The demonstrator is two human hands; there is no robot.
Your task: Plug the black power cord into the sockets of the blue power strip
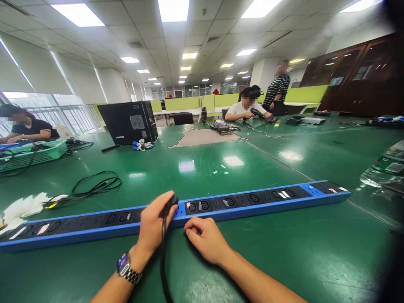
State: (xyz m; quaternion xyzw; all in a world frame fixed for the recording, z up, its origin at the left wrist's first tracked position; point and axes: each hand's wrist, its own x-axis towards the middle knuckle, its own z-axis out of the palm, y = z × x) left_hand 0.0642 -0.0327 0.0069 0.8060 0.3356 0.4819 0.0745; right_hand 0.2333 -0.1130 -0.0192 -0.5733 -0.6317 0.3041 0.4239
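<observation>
At the L hand (153, 223) fingertips, closed round a black plug (172, 202), lies the long blue power strip (252, 201), plug on a mid-strip socket. R hand (205, 240) just beside, fingers curled narrow, tips at strip's front edge, holding nothing.

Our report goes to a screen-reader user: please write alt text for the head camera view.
A left hand grips a black plug at a long blue power strip on a green table, while the right hand rests by the strip's near edge. Other people work farther off.
</observation>
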